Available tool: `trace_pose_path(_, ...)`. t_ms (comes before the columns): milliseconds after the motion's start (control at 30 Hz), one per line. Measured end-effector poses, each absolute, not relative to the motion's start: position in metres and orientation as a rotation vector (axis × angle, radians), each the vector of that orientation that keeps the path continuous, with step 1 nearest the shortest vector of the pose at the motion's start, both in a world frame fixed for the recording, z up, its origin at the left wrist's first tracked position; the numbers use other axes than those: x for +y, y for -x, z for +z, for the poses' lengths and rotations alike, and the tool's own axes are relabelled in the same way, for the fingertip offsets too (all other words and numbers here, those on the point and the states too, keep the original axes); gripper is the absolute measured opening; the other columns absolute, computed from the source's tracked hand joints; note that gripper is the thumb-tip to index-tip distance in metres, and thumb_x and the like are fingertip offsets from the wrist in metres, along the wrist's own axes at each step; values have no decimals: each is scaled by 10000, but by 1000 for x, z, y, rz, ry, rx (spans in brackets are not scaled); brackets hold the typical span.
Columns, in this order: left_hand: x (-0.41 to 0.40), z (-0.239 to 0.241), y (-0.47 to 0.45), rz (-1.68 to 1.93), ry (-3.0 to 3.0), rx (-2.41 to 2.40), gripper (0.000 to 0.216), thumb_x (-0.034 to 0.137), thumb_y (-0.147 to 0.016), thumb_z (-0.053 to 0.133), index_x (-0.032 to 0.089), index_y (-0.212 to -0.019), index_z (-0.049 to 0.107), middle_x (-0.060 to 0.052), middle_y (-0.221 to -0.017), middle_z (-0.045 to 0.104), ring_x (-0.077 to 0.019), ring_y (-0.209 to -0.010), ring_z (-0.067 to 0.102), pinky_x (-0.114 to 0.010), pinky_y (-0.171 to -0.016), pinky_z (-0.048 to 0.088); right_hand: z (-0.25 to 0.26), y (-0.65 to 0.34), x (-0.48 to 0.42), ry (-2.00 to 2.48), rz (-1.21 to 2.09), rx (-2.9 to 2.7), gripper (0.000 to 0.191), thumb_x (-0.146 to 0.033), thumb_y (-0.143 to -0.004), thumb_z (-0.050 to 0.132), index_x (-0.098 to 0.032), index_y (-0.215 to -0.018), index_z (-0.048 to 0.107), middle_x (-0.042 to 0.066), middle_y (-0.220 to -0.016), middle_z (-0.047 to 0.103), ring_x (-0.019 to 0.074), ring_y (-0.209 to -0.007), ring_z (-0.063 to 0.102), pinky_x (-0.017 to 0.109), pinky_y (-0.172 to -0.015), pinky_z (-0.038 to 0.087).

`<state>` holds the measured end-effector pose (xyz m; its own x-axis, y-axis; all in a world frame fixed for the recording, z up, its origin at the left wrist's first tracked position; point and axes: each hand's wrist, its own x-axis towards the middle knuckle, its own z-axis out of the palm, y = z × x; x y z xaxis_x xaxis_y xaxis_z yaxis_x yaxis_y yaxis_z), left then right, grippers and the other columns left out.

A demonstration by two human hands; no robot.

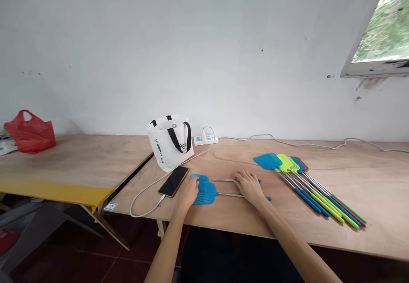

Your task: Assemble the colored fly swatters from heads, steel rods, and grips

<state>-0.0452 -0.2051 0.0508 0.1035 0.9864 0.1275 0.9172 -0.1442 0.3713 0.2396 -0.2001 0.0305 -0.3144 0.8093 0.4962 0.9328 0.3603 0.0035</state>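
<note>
Two blue fly swatters with metal shafts lie side by side on the table in front of me. The nearer fly swatter (pixel 205 193) has its mesh head partly over the head of the farther fly swatter (pixel 223 180). My left hand (pixel 189 190) is closed at the left edge of the farther head, its fingertips partly hidden. My right hand (pixel 249 186) has its fingers curled over the farther shaft near the handle, and its wrist passes over the nearer swatter's handle. Both blue handle ends show to the right of that hand.
Several fly swatters (pixel 311 185) in blue, yellow-green and red lie fanned out on the right. A phone (pixel 174 181) on a charging cable is left of my left hand. Behind stand a white bag (pixel 168 146) and a power strip (pixel 206 140). A red bag (pixel 33 134) is far left.
</note>
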Motion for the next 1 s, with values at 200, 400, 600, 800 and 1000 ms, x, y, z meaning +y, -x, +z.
trace_pose_path(200, -200, 49, 42, 553, -2230, 1930, 356, 229, -1005, 434, 146, -1231, 696, -152, -1286, 682, -312, -1226, 591, -405, -1041, 430, 37, -244, -218, 1478, -377, -2195, 208, -180, -1036, 418, -186, -973, 616, 66, -933, 698, 213, -883, 620, 331, -801, 377)
trace_pose_path(400, -199, 41, 29, 634, -2271, 2007, 427, 366, -1044, 376, 187, -1202, 729, -143, -1380, 619, -352, -1275, 518, -469, -1057, 407, 28, -235, -260, 1278, -305, -2274, 204, -168, -1030, 399, -219, -926, 567, 36, -891, 647, 199, -815, 587, 304, -720, 368)
trace_pose_path(600, -203, 39, 24, 627, -2261, 1997, 460, 376, -1039, 360, 147, -1273, 683, -199, -1402, 564, -366, -1291, 499, -485, -1074, 379, 16, -250, -265, 1382, -301, -2199, 186, -181, -998, 465, -232, -1052, 636, 48, -924, 653, 217, -875, 608, 313, -756, 401)
trace_pose_path(800, -209, 45, 25, 535, -2245, 2120, 358, 333, -1035, 367, 165, -1193, 640, -186, -1328, 607, -377, -1203, 533, -504, -1001, 394, 14, -292, -258, 1503, -104, -2205, 268, -88, -917, 491, -250, -956, 700, 34, -936, 668, 198, -905, 635, 283, -726, 408)
trace_pose_path(1000, -212, 57, 38, 456, -2198, 1984, 401, 498, -913, 594, 178, -1155, 597, -173, -1272, 633, -389, -1228, 529, -480, -989, 393, 18, -328, -248, 1773, -245, -2059, 225, -208, -957, 524, -236, -868, 728, 46, -844, 648, 216, -816, 636, 294, -644, 359)
